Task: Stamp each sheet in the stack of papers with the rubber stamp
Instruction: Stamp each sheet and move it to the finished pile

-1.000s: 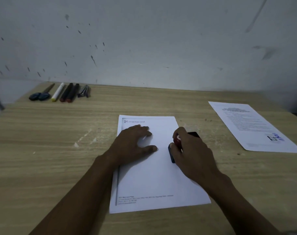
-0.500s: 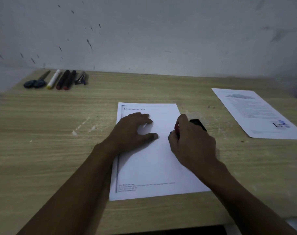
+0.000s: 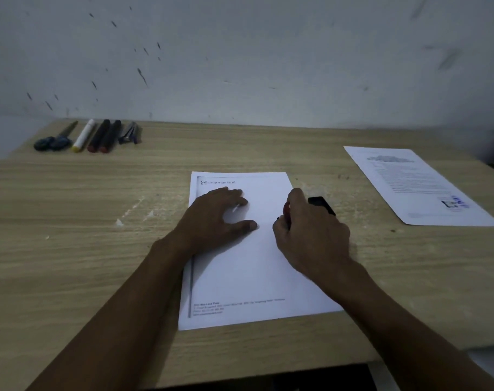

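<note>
Since a second ago the right hand (image 3: 310, 232) has edged up the white letterhead sheet (image 3: 240, 266) toward its right edge, still curled around the black rubber stamp (image 3: 322, 205). The left hand (image 3: 217, 218) stays flat, fingers spread, pinning the sheet to the pale wooden desk (image 3: 70, 235). No mark shows yet; pressing seems imminent.

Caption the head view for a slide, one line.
Left hand holds the letterhead sheet flat while the right hand grips the rubber stamp at its right edge.
</note>
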A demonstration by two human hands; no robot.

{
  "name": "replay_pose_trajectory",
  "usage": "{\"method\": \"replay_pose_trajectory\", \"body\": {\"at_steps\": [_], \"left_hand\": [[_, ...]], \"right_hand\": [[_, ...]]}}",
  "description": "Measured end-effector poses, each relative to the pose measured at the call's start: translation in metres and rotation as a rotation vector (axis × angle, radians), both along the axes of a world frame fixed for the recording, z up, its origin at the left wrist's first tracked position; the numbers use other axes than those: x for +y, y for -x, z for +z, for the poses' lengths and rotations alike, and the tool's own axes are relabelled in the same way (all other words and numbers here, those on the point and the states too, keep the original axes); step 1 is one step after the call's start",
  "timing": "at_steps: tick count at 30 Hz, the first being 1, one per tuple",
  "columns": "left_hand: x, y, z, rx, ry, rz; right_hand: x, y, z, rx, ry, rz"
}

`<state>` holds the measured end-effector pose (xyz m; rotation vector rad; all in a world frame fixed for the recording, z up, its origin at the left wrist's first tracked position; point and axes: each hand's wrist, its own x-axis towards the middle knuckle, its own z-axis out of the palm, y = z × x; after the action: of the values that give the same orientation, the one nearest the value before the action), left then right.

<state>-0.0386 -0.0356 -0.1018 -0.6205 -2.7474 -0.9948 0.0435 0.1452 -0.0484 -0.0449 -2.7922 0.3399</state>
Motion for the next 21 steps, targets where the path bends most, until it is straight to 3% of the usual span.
{"method": "replay_pose_trajectory", "body": {"at_steps": [6,9,11,16,21], "left_hand": [[0.001,-0.002,0.004,-0.015,0.007,-0.003],[-0.002,-0.002,0.005,-0.003,-0.025,-0.012],[-0.002,-0.003,0.008,0.062,-0.088,-0.002],[-0.006,-0.005,0.023,0.327,-0.286,0.120],[-0.018,0.000,0.025,0.322,-0.444,0.280]], "right_hand": [[0.006,-0.004,0.010,-0.041,0.164,0.084],[0.014,-0.001,0.014,-0.057,0.404,0.079],[0.025,0.003,0.016,0.003,0.617,0.023],[0.066,0.016,0.023,0.117,0.831,-0.112],[0.091,0.029,0.020,0.151,0.690,-0.148]]}}
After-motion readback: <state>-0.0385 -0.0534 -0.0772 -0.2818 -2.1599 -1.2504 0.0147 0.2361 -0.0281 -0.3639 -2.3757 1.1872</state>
